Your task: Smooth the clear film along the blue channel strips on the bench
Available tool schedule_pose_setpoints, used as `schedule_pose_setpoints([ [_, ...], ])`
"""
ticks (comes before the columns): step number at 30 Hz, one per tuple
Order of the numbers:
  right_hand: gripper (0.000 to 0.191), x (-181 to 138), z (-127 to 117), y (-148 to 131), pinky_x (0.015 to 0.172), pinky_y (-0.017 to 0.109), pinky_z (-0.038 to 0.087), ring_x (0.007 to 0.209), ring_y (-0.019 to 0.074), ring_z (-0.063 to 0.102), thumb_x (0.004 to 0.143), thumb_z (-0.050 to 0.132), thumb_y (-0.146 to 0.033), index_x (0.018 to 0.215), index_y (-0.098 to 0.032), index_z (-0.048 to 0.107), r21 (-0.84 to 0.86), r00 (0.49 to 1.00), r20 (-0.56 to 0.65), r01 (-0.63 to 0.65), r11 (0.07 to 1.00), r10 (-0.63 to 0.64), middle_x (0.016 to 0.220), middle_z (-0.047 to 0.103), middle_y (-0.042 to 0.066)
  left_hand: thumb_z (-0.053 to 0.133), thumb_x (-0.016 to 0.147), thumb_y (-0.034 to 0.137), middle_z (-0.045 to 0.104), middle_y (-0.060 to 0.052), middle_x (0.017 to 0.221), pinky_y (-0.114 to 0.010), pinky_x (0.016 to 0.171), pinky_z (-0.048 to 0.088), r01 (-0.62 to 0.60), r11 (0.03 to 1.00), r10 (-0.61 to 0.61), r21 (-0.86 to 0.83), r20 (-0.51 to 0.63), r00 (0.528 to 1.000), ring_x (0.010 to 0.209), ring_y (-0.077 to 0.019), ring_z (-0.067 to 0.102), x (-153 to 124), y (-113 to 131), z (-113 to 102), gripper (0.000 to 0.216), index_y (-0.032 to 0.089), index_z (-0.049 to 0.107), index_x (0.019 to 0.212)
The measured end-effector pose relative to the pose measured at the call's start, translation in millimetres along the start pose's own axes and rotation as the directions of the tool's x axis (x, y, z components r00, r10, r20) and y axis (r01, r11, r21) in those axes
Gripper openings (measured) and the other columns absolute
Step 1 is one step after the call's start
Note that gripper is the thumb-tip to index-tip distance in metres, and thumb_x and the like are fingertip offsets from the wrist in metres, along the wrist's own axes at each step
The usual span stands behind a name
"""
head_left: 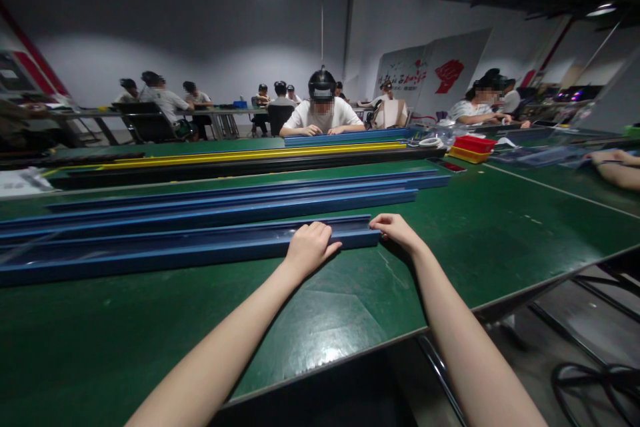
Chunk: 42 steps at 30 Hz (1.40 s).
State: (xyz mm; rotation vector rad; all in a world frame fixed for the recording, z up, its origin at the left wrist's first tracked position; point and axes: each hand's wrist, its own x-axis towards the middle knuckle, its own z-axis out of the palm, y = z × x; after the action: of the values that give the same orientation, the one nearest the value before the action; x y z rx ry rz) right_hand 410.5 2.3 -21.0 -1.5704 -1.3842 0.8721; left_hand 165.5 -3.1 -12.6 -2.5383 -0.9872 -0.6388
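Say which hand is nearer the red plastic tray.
Right. The right hand touches the end of the nearest long blue channel, this side of the red plastic tray; the left hand grips it farther left.

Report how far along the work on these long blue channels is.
Seemingly done: several long blue plastic channels lie side by side farther back on the green table. In hand: the nearest blue channel, left hand curled over its near wall, right hand touching its right end. Left: unclear; a long yellow rail lies beyond, untouched.
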Motion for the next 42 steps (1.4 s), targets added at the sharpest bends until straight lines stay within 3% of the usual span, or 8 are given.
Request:
schedule_pose_setpoints([
  [18, 0.012, 0.8, 2.1, 1.5, 0.041, 0.018, 0.034, 0.048, 0.0066, 0.045, 0.059, 0.058, -0.027, 0.063, -0.016, 0.06, -0.009, 1.0, -0.003, 0.01, 1.0, -0.01, 0.059, 0.058, -0.001, 0.045, 0.085, 0.042, 0.062, -0.008, 0.079, -0.03, 0.065, 0.041, 0.036, 0.999, -0.034, -0.039, 0.054, 0.998, 0.078, -0.0207, 0.056, 1.8, 2.9, -3.7, 0.029, 0.015, 0.052, 0.079],
  [26, 0.015, 0.8, 1.7, 0.8, 0.042, 0.018, 0.034, 0.048, 0.0068, 0.046, 0.058, 0.059, -0.028, 0.064, -0.015, 0.061, -0.029, 1.0, 0.008, 0.008, 1.0, -0.008, 0.061, 0.059, 0.001, 0.046, 0.085, 0.04, 0.062, -0.009, 0.085, -0.031, 0.068, 0.041, 0.003, 0.999, -0.003, -0.046, 0.008, 1.0, 0.088, -0.0217, 0.053, 0.4, 2.4, -3.3, 0.026, 0.016, 0.053, 0.082],
  [35, 0.018, -3.4, 3.2, -5.5, 0.039, 0.017, 0.034, 0.047, 0.0065, 0.045, 0.063, 0.056, -0.033, 0.07, -0.017, 0.057, 0.062, 0.997, -0.066, -0.03, 0.998, 0.034, 0.061, 0.059, 0.001, 0.044, 0.085, 0.041, 0.062, -0.008, 0.08, -0.031, 0.064, 0.038, 0.029, 0.999, -0.029, -0.032, 0.025, 0.999, 0.08, -0.0209, 0.055, 0.0, 3.7, -2.8, 0.027, 0.016, 0.053, 0.08],
  [42, 0.014, -3.8, 4.0, -7.9, 0.039, 0.017, 0.033, 0.045, 0.0057, 0.044, 0.063, 0.054, -0.029, 0.066, -0.016, 0.058, 0.058, 0.997, -0.055, -0.057, 0.997, 0.061, 0.059, 0.057, 0.0, 0.042, 0.085, 0.043, 0.062, -0.006, 0.077, -0.031, 0.062, 0.037, 0.037, 0.999, -0.037, 0.007, 0.029, 0.999, 0.074, -0.0197, 0.056, -0.5, 4.0, -1.3, 0.03, 0.016, 0.053, 0.08],
])
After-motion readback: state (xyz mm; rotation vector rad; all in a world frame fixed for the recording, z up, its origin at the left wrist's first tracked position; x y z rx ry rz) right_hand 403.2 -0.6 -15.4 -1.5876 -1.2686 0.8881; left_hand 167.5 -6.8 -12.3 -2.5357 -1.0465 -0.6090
